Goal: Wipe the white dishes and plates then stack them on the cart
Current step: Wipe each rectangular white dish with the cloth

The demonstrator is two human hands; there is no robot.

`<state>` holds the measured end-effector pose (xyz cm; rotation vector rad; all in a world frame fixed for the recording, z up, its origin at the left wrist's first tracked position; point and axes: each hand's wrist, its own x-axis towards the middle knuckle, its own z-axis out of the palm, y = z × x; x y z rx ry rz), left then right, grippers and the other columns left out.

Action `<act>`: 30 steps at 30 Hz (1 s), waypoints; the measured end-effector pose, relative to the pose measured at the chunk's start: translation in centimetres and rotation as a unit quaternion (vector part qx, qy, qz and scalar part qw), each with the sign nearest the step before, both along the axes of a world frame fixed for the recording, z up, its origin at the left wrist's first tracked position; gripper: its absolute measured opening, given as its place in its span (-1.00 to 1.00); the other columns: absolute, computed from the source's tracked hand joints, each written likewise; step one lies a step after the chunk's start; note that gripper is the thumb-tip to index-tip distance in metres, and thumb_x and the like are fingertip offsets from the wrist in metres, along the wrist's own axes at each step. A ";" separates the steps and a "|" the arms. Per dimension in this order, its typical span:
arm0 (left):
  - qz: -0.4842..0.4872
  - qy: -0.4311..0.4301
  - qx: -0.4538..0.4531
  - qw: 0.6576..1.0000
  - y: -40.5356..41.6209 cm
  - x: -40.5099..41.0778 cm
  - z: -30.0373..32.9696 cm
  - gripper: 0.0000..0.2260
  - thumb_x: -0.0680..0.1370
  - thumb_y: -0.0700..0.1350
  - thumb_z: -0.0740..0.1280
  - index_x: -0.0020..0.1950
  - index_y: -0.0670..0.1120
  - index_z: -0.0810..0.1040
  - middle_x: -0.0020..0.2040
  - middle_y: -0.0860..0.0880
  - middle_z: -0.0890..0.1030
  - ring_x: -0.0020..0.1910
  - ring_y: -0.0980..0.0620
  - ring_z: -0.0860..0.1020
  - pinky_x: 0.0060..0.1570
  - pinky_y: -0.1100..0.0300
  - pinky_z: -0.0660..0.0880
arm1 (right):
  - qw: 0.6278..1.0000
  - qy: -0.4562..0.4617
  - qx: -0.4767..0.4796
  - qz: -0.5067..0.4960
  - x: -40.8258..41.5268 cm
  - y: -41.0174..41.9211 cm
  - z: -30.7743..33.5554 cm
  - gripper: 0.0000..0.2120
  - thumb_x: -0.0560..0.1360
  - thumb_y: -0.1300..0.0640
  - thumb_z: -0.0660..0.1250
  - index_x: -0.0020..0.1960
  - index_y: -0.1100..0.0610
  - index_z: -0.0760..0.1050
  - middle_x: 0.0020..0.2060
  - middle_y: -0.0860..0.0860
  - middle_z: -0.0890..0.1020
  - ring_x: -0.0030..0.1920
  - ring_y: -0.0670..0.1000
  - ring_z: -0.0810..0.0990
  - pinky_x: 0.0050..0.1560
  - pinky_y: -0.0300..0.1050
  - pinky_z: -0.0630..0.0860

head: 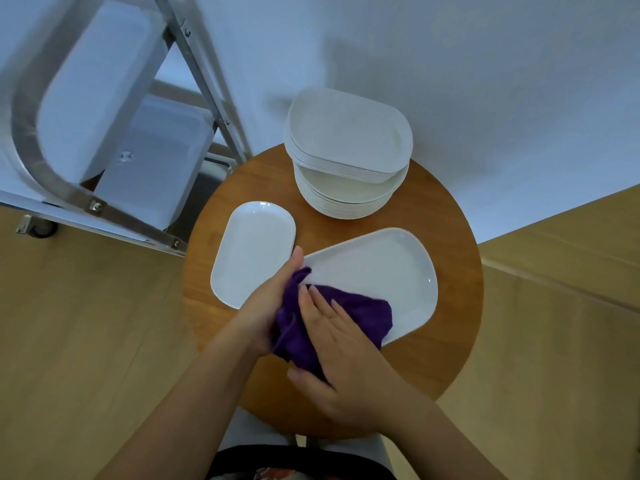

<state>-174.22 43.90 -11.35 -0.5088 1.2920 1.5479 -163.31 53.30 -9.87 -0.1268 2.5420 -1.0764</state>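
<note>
Pressing purple cloth [360, 315] flat, right hand [341, 344] | left hand [268, 306] gripping platter [377, 278] edge

The right grip [341, 344] lies on the purple cloth [360, 311], on the big white plate [388, 271]. The left grip [268, 303] is just left. The small white oval dish [251, 251] sits left of both grips, the stack of white plates [346, 150] behind them, all on the round wooden tabletop [453, 271]. The metal cart [114, 143] stands far left.

Large plate [388, 271]: white, rounded oblong, lying flat on the round table, partly covered by the purple cloth [349, 313].
Small plate [254, 251]: white, oval, sitting flat just beside it.
Stack of dishes [348, 150]: white, standing behind both.
</note>
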 end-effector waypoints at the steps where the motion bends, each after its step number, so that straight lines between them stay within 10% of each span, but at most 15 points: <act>1: -0.010 -0.011 -0.005 1.000 -0.2 0.1 0.0 -0.44 0.21 0.28 0.31 0.06 -0.05 0.53 -0.22 -0.08 0.70 -0.24 -0.01 0.67 -0.35 0.16 0.58 | 0.999 0.015 0.021 0.021 -0.2 0.2 -0.2 -0.29 0.57 -0.16 0.06 0.28 -0.28 -0.54 0.38 -0.34 -0.32 0.28 -0.46 -0.45 0.27 -0.44 -0.45; 6: -0.006 -0.012 0.007 1.000 -0.8 1.5 -0.4 -0.36 0.26 0.37 0.14 0.17 0.00 0.51 -0.03 -0.07 0.69 0.03 -0.08 0.61 -0.15 0.08 0.59 | 0.993 0.096 0.074 0.010 -1.9 1.0 -1.0 -0.36 0.57 -0.18 0.05 0.44 -0.13 -0.31 0.40 -0.25 -0.31 0.42 -0.25 -0.40 0.37 -0.26 -0.43; 11: -0.028 0.065 0.038 0.997 -0.5 1.6 0.7 -0.45 0.27 0.41 0.07 0.01 0.15 0.59 -0.04 0.00 0.70 -0.04 0.01 0.66 -0.18 0.14 0.61 | 0.959 0.219 0.155 -0.093 -3.2 1.9 -1.3 -0.39 0.48 -0.20 0.11 0.47 -0.04 0.12 0.48 0.09 0.24 0.48 0.13 0.07 0.40 0.17 -0.12; 16: -0.005 0.102 0.085 0.991 -0.4 3.1 0.6 -0.80 0.42 0.17 0.24 -0.04 0.31 0.61 -0.02 0.04 0.68 0.03 0.02 0.64 -0.02 0.03 0.59 | 0.933 0.075 0.214 -0.280 -5.5 4.9 -1.9 -0.34 0.45 -0.37 -0.01 0.50 -0.20 0.00 0.52 0.08 0.09 0.50 0.19 -0.01 0.42 0.31 -0.08; 22: 0.065 0.094 0.059 0.992 -0.2 4.5 -0.3 -0.55 0.31 0.16 0.32 0.17 0.07 0.50 0.02 -0.07 0.67 0.01 -0.13 0.65 -0.06 -0.06 0.60 | 0.890 -0.029 0.247 -0.382 -5.0 6.5 -3.1 -0.30 0.46 -0.41 -0.07 0.51 -0.18 -0.12 0.50 0.09 0.14 0.48 0.18 0.10 0.40 0.25 0.05; 30: 0.104 0.140 0.038 0.984 0.3 4.6 -0.7 -0.61 0.31 0.16 0.32 0.10 0.07 0.51 -0.11 0.02 0.69 -0.13 -0.06 0.68 -0.27 0.08 0.61 | 0.838 -0.131 0.267 -0.458 -2.2 4.7 -2.9 -0.28 0.56 -0.25 -0.15 0.52 0.14 -0.28 0.52 0.11 -0.23 0.51 0.11 -0.27 0.44 0.22 -0.15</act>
